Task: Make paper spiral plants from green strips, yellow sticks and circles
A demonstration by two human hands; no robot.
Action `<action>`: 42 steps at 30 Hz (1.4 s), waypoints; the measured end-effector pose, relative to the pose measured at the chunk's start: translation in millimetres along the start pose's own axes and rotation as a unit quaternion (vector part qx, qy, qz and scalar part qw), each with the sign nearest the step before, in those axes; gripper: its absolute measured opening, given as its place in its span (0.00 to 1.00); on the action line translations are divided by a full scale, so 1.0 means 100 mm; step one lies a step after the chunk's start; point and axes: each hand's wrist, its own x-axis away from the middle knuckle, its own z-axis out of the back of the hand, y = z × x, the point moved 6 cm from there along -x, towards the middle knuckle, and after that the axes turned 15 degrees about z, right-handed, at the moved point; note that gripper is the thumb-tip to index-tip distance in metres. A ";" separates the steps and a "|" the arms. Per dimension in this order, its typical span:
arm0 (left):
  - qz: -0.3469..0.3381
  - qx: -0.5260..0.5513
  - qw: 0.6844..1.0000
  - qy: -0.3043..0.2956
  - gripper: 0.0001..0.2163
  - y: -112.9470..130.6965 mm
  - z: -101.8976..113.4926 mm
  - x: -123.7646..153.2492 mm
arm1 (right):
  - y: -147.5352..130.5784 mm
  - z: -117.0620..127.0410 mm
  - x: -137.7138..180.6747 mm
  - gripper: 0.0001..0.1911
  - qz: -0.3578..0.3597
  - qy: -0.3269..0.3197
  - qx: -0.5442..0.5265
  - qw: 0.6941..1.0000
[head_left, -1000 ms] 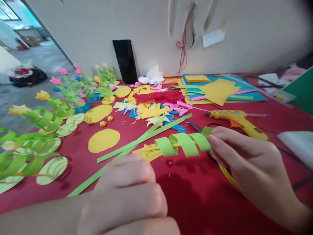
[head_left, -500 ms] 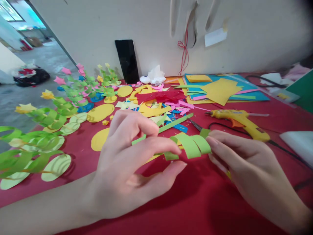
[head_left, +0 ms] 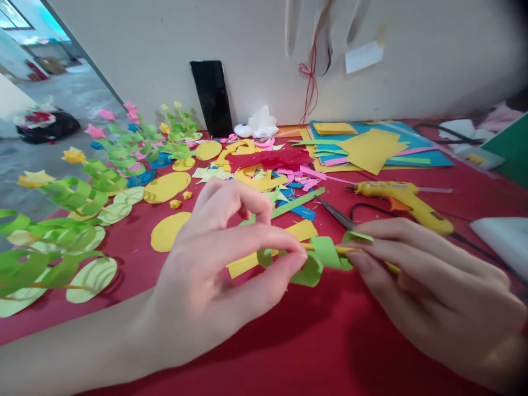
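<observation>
Your left hand pinches the yellow stick; your right hand pinches it further right. The green paper curl winds around it, between both hands, over the near red table. Go light, coils could crease.

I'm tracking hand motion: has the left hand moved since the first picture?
Yes, upward in the view: the left hand was below the nearest yellow disc and now overlaps the disc's right edge.
</observation>
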 end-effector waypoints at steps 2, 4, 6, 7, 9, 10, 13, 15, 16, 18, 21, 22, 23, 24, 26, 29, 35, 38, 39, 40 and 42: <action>-0.004 -0.020 1.000 -0.002 0.02 0.00 -0.03 -0.01 | 0.00 -0.03 0.00 0.03 0.006 -0.007 0.003 1.000; -0.042 -0.057 0.997 0.013 0.03 0.03 -0.04 0.01 | -0.01 -0.04 0.00 0.03 0.014 -0.014 0.011 1.000; -0.088 -0.096 0.991 0.028 0.05 0.06 -0.07 0.04 | -0.03 -0.05 -0.01 0.03 0.024 -0.015 0.023 0.999; -0.105 -0.112 0.988 0.031 0.05 0.07 -0.08 0.06 | -0.04 -0.05 -0.02 0.03 0.026 -0.014 0.026 0.999; -0.122 -0.130 0.984 0.030 0.04 0.07 -0.11 0.09 | -0.04 -0.06 -0.02 0.03 0.021 -0.018 0.024 0.999; -0.126 -0.134 0.982 0.030 0.04 0.07 -0.12 0.10 | -0.04 -0.07 -0.01 0.03 0.019 -0.019 0.024 0.999; -0.136 -0.143 0.980 0.040 0.04 0.07 -0.13 0.12 | -0.05 -0.08 0.01 0.03 0.018 -0.021 0.026 0.999; -0.136 -0.153 0.978 0.043 0.05 0.07 -0.13 0.13 | -0.05 -0.08 0.02 0.03 0.021 -0.029 0.023 0.999; -0.136 -0.161 0.977 0.045 0.05 0.07 -0.14 0.13 | -0.05 -0.08 0.02 0.03 0.020 -0.034 0.019 0.999; -0.141 -0.172 0.973 0.055 0.05 0.07 -0.14 0.14 | -0.06 -0.08 0.02 0.04 0.019 -0.040 0.016 0.999; -0.151 -0.179 0.970 0.069 0.03 0.08 -0.15 0.17 | -0.08 -0.08 0.02 0.04 0.010 -0.047 0.020 0.999; -0.148 -0.183 0.969 0.069 0.03 0.07 -0.16 0.17 | -0.10 -0.08 0.02 0.04 0.010 -0.049 0.020 0.999; -0.144 -0.188 0.969 0.067 0.03 0.07 -0.16 0.18 | -0.10 -0.09 0.02 0.04 0.007 -0.052 0.021 0.998; -0.142 -0.194 0.969 0.065 0.03 0.06 -0.17 0.18 | -0.11 -0.09 0.02 0.05 0.006 -0.054 0.021 0.998; -0.136 -0.211 0.967 0.052 0.04 0.05 -0.18 0.17 | -0.12 -0.10 0.02 0.05 0.007 -0.056 0.017 0.998; -0.139 -0.232 0.962 0.039 0.04 0.06 -0.20 0.17 | -0.14 -0.09 0.02 0.05 0.020 -0.048 0.009 0.999; -0.141 -0.246 0.958 0.037 0.06 0.10 -0.21 0.18 | -0.17 -0.09 0.04 0.04 0.044 -0.058 0.003 0.997; -0.149 -0.241 0.958 0.049 0.05 0.12 -0.20 0.20 | -0.20 -0.09 0.03 0.04 0.066 -0.059 0.004 0.996; -0.150 -0.244 0.957 0.047 0.05 0.12 -0.20 0.20 | -0.21 -0.08 0.02 0.04 0.074 -0.056 0.003 0.996; -0.152 -0.246 0.956 0.042 0.05 0.12 -0.20 0.21 | -0.21 -0.08 0.02 0.04 0.079 -0.057 0.003 0.995; -0.153 -0.244 0.957 0.032 0.06 0.12 -0.21 0.21 | -0.21 -0.07 0.01 0.04 0.082 -0.062 0.006 0.995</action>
